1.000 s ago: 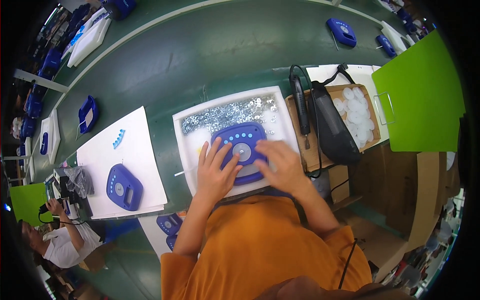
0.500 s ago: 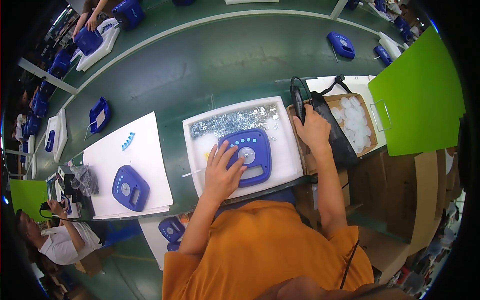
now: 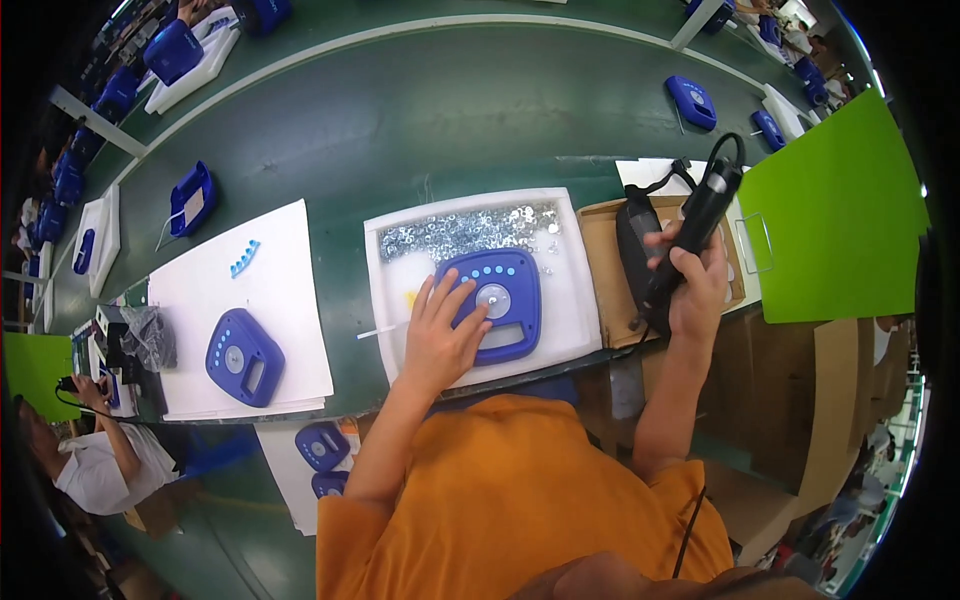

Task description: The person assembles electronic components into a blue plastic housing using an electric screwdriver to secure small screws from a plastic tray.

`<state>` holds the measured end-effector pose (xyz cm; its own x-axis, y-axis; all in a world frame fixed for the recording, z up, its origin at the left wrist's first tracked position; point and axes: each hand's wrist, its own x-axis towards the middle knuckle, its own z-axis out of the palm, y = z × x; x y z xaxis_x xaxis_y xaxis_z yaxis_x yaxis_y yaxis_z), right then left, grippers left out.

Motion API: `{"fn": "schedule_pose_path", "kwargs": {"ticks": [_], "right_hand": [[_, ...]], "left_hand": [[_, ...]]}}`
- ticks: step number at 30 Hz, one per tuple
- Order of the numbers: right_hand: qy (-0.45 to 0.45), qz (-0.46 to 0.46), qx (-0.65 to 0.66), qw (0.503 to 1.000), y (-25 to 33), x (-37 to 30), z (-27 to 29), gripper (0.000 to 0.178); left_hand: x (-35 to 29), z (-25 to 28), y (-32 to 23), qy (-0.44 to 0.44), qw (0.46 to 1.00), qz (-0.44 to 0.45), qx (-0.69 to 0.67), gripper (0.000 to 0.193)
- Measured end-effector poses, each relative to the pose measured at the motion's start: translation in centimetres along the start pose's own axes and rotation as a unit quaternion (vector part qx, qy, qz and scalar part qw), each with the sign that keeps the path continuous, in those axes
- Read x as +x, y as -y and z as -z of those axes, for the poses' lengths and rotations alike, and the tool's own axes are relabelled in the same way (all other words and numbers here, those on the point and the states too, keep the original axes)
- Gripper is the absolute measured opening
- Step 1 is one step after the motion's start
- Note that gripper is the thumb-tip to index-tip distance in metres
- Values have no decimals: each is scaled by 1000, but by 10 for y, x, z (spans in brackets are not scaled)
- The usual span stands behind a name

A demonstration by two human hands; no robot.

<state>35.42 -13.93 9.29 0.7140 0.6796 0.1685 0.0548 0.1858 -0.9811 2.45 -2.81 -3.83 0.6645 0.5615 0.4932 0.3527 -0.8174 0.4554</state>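
A blue plastic housing (image 3: 506, 300) with a round silver centre lies on a white foam tray (image 3: 570, 300). My left hand (image 3: 440, 335) rests flat on the housing's left side, fingers spread. My right hand (image 3: 692, 285) grips a black electric screwdriver (image 3: 695, 225) and holds it up over a cardboard box (image 3: 600, 270) to the right of the tray. A heap of small silver washers or screws (image 3: 460, 232) fills the tray's far side.
A second blue housing (image 3: 243, 357) and a light-blue strip (image 3: 244, 258) lie on a white sheet (image 3: 290, 300) to the left. More blue housings (image 3: 692, 101) sit on the green conveyor belt (image 3: 400, 120). A green panel (image 3: 840, 220) stands right. Another person (image 3: 90, 455) works lower left.
My right hand left the housing, reached right to the cardboard box, took hold of the black screwdriver and lifted it. My left hand stayed on the housing.
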Motion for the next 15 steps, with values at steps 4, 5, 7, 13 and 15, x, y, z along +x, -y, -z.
{"fn": "schedule_pose_path", "kwargs": {"ticks": [4,5,7,13,15], "right_hand": [[66,-57,146,986,-5,-18,-19,42],[48,-28,180,982,-11,-25,-27,40],[37,17,201,979,-17,-35,-46,37],[138,39,182,973,-36,-50,-101,34],[153,49,166,973,-43,-53,-114,35]], "left_hand": [[1,-1,0,1,1000,8,-3,26],[1,0,-2,3,1000,11,-3,27],[0,1,-3,3,1000,14,-2,27],[-1,0,-2,1,1000,25,-4,27],[-1,0,-1,-2,1000,16,-1,26]]}}
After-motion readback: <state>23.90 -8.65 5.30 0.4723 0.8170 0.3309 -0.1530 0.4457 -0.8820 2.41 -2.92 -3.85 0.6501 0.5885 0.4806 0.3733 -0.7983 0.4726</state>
